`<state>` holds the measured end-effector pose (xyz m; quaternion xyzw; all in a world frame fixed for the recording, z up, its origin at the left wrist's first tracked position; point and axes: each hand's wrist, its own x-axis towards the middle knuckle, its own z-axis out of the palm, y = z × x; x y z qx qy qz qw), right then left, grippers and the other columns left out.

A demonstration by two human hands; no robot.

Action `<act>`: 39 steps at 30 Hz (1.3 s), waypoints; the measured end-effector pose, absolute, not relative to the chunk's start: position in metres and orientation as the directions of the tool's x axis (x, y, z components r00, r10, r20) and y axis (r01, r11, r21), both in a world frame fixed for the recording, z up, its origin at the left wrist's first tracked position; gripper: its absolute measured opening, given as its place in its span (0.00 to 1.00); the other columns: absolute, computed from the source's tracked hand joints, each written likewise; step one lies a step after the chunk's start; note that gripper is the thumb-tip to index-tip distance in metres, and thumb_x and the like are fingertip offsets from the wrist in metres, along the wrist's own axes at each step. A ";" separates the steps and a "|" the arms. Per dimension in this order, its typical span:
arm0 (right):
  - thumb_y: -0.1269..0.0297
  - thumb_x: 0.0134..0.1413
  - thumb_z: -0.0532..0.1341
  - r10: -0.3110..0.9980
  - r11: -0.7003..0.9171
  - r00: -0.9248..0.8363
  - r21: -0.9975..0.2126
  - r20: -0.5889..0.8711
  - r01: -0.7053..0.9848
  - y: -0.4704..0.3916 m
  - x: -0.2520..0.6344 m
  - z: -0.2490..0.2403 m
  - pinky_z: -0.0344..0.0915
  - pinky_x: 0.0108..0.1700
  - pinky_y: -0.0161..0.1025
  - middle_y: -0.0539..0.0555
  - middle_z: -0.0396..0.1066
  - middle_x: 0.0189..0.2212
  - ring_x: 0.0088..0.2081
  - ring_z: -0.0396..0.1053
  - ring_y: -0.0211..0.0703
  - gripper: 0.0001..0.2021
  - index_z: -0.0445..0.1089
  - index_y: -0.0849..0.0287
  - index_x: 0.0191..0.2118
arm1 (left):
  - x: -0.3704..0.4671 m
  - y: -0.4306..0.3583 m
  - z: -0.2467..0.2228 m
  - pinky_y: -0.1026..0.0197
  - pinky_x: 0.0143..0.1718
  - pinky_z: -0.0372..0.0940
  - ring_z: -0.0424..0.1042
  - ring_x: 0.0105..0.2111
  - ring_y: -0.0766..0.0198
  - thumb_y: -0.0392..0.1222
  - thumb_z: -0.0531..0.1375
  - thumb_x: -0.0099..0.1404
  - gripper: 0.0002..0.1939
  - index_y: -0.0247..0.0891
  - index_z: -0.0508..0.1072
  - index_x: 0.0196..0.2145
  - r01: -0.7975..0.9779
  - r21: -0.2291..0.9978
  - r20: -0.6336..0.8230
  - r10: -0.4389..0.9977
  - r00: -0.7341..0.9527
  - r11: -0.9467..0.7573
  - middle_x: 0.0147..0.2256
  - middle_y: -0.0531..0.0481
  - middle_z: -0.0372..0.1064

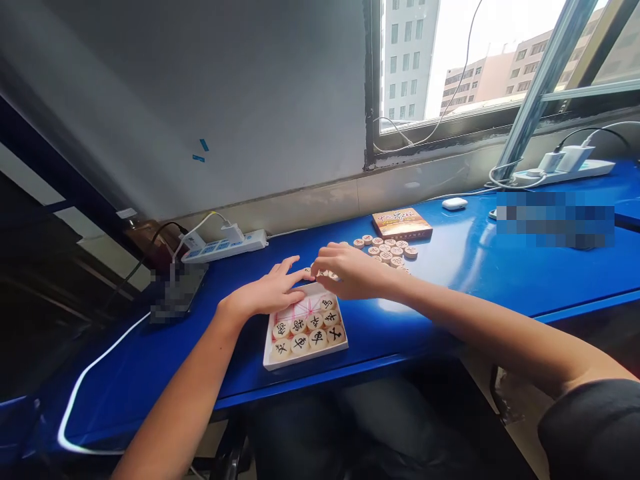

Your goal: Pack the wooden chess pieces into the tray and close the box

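Note:
A shallow white box (pixel 306 361) sits near the desk's front edge, holding rows of round Chinese chess pieces (pixel 299 343) with black characters. Beneath them is a paper with red lines (pixel 305 308), bare toward the far side. My left hand (pixel 267 288) spreads over the box's far left corner, thumb over the paper and fingers stretched out. Just beyond the box, my right hand (pixel 345 272) bends its fingers down, closed, at a few loose pieces. Its fingertips meet close to my left fingers; whatever they pinch is hidden.
More loose pieces (pixel 385 247) with red characters cluster right of my right hand, before a printed carton lid (pixel 401 223). White power strips (pixel 227 247) lie along the wall at left and right. A white earphone case (pixel 455 204) rests farther right on the blue desk (pixel 480 267).

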<state>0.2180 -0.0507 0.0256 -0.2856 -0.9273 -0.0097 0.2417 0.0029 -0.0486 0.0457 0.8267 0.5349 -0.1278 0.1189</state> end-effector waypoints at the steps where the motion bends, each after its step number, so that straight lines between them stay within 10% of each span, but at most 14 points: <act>1: 0.68 0.58 0.55 0.472 0.870 -0.781 -0.074 0.410 0.487 -0.060 0.217 0.029 0.59 0.44 0.42 0.57 0.71 0.38 0.42 0.64 0.46 0.10 0.72 0.61 0.41 | 0.004 -0.049 0.045 0.42 0.62 0.43 0.33 0.66 0.45 0.50 0.49 0.68 0.26 0.52 0.54 0.62 0.913 0.062 -0.341 0.851 0.399 -0.403 0.68 0.47 0.28; 7: 0.67 0.57 0.57 0.409 0.909 -0.901 0.024 0.143 0.416 -0.081 0.211 0.028 0.61 0.40 0.45 0.60 0.71 0.39 0.43 0.66 0.52 0.11 0.71 0.63 0.43 | 0.009 -0.051 0.047 0.44 0.62 0.43 0.34 0.66 0.48 0.50 0.48 0.69 0.22 0.52 0.59 0.60 0.903 0.060 -0.319 0.849 0.422 -0.426 0.67 0.48 0.32; 17: 0.75 0.56 0.54 0.504 0.849 -0.791 -0.030 0.347 0.528 -0.060 0.218 0.035 0.58 0.39 0.39 0.58 0.70 0.41 0.42 0.68 0.45 0.13 0.68 0.61 0.47 | 0.000 -0.043 0.049 0.50 0.61 0.48 0.46 0.62 0.52 0.45 0.52 0.65 0.18 0.44 0.70 0.50 0.831 0.100 -0.191 0.809 0.556 -0.547 0.61 0.46 0.47; 22: 0.74 0.55 0.54 0.591 0.792 -0.724 -0.088 0.356 0.604 -0.041 0.223 0.028 0.57 0.35 0.37 0.57 0.70 0.40 0.39 0.68 0.45 0.10 0.68 0.60 0.42 | -0.016 -0.038 0.058 0.59 0.42 0.62 0.66 0.43 0.56 0.46 0.54 0.58 0.14 0.42 0.73 0.40 0.885 0.133 -0.302 0.833 0.464 -0.445 0.41 0.49 0.67; 26: 0.76 0.51 0.56 0.509 0.854 -0.823 -0.025 0.250 0.520 -0.038 0.216 0.012 0.58 0.34 0.37 0.58 0.71 0.37 0.39 0.69 0.47 0.08 0.67 0.62 0.38 | -0.023 -0.035 0.058 0.64 0.28 0.57 0.66 0.30 0.62 0.46 0.55 0.55 0.12 0.40 0.70 0.35 0.918 0.216 -0.399 0.828 0.393 -0.331 0.30 0.54 0.67; 39: 0.67 0.57 0.57 0.688 0.716 -0.667 -0.116 0.287 0.689 -0.038 0.216 0.012 0.59 0.36 0.37 0.60 0.71 0.42 0.42 0.69 0.49 0.13 0.65 0.63 0.48 | -0.013 -0.038 0.055 0.63 0.29 0.56 0.67 0.31 0.61 0.46 0.52 0.58 0.11 0.41 0.67 0.37 0.920 0.232 -0.375 0.844 0.384 -0.315 0.31 0.54 0.69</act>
